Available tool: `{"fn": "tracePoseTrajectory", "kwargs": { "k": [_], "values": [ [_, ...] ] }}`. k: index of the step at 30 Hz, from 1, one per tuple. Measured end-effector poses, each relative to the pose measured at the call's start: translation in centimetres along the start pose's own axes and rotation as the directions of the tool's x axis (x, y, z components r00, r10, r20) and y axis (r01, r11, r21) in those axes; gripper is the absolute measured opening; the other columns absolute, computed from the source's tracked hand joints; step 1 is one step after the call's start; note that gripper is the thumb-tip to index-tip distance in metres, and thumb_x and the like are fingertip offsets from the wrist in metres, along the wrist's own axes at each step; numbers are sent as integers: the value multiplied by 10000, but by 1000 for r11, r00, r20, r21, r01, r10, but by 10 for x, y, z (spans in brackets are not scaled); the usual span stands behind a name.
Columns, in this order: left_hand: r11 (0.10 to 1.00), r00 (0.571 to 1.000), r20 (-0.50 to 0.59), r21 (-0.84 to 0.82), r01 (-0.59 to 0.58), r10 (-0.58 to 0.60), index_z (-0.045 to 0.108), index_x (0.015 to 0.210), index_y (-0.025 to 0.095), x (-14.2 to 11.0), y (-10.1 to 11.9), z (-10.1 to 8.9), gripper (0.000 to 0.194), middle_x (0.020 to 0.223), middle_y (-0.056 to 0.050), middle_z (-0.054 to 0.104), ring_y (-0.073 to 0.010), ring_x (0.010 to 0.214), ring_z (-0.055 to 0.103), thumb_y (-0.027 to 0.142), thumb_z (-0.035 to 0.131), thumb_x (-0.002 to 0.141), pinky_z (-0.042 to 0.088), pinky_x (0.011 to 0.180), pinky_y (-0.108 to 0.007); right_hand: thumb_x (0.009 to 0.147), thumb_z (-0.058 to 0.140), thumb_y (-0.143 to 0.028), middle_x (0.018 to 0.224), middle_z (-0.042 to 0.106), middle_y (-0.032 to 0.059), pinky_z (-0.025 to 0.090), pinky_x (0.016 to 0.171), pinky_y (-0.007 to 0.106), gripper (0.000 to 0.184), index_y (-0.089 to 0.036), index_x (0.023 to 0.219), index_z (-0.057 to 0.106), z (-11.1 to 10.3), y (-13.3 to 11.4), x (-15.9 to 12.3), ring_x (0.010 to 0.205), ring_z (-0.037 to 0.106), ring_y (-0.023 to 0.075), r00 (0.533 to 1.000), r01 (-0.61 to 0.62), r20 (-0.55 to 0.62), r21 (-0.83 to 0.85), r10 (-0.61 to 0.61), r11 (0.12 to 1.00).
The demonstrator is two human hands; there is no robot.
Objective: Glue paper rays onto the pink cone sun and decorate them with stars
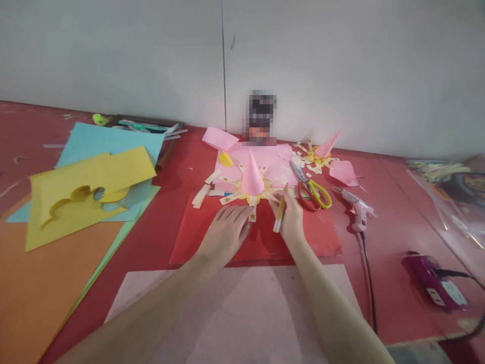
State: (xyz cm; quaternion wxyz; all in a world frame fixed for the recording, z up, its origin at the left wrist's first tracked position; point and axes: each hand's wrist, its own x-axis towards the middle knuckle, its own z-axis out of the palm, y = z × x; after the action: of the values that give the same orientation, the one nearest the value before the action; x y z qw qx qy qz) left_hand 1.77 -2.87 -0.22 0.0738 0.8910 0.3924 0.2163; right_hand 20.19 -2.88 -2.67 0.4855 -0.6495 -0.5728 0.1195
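A pink paper cone (252, 177) stands upright on a yellow paper base with cream, star-marked strips (253, 210) spread around it. My left hand (226, 227) rests flat beside the front strip, its fingers stretched out and their tips at the strip's edge. In my right hand (292, 215), to the right of the cone, is a yellow pencil (281, 208) with its point facing away from me. The fingertips of this hand are close to a right-hand strip; whether they touch it I cannot tell. Under the work lies a red board (212, 242).
Scissors (314, 194) and a pink glue gun (358, 207) lie to the right, the gun's cord running towards a purple power box (435, 283). Another pink cone (329, 145) stands behind. Coloured sheets (71, 202) cover the left side; loose strips (200, 196) lie nearby.
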Motion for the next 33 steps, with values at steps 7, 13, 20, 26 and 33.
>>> {"fn": "tracePoseTrajectory", "kwargs": {
  "k": [7,13,20,26,33],
  "values": [
    [1000,1000,21,-18,-3,4,475,1198,185,0,-1,1,347,1156,-76,590,-217,1079,541,160,434,855,406,978,-434,811,472,-273,871,621,40,470,694,271,190,-176,950,558,-6,-14,2,722,597,134,999,-36,-27,50,37,998],
    [992,991,-60,-47,-118,116,469,1195,182,-1,2,-1,316,1183,-76,577,-201,1129,516,191,407,886,373,1019,-424,821,454,-245,889,637,50,491,753,296,104,-192,880,521,-5,-15,1,825,629,156,998,12,-69,157,-2,988],
    [997,993,-90,-29,-75,73,491,1172,192,0,4,-7,311,1035,-57,617,-191,987,570,162,427,869,425,954,-418,840,477,-272,818,682,25,516,735,296,84,-214,876,526,-4,-30,-8,774,657,157,1000,-13,-1,232,14,973],
    [999,972,-233,27,38,-30,558,1066,195,1,6,-14,249,1224,-110,501,-254,1153,468,155,458,842,417,948,-448,851,474,-308,833,693,26,534,718,313,110,-218,887,525,-4,-32,-8,759,669,169,999,-53,1,254,54,966],
    [988,1000,-14,-151,-19,17,364,1292,217,0,5,-5,393,1086,-29,644,-176,1050,571,219,389,900,337,1049,-438,895,414,-312,842,691,23,541,724,329,128,-232,973,478,2,-30,-10,791,672,169,996,-56,-39,404,78,913]
  ]
}}
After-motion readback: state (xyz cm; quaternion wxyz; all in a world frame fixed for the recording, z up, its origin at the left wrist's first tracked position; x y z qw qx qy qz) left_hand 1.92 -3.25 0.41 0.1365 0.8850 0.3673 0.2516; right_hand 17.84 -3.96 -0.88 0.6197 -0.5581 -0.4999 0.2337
